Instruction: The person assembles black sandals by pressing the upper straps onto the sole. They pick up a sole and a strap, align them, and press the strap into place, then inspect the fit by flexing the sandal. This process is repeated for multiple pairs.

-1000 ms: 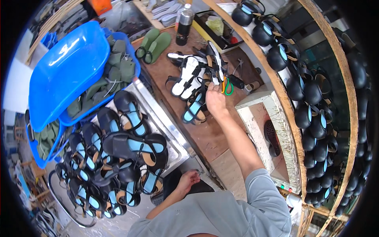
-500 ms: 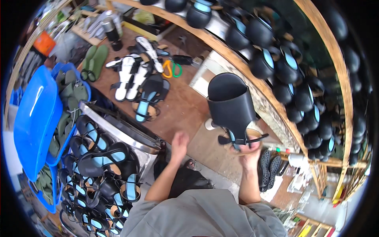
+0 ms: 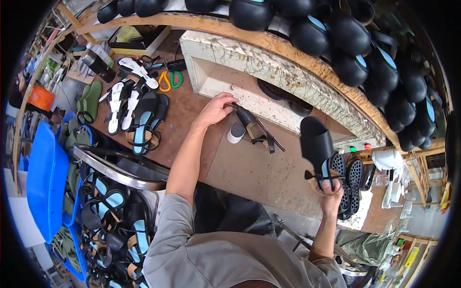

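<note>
My right hand (image 3: pixel 332 193) grips a black sandal (image 3: pixel 317 139) by its heel end. Its broad black upper points away from me, and a light-blue insole pad and ankle strap show near my fingers. My left hand (image 3: pixel 217 111) reaches far over the bench, fingers bent together at the near end of a slim dark rod-like thing; what they pinch is mostly hidden. Just right of that hand lies another black sandal (image 3: pixel 248 124) with a tan lining. A small white-and-grey cup (image 3: pixel 236 133) stands beside it on the bench board.
Black sandals (image 3: pixel 141 132) and white-soled ones (image 3: pixel 115 103) lie left on the bench, near scissors (image 3: pixel 164 81) with orange and green handles. Black shoes crowd the shelf (image 3: pixel 269 31) above. Dark soles (image 3: pixel 354 185) lie right. A blue bin (image 3: pixel 45 177) and a sandal pile stand left.
My left hand has reached forward from near my body to the back of the bench. My right hand has carried the sandal to the right. The view has turned.
</note>
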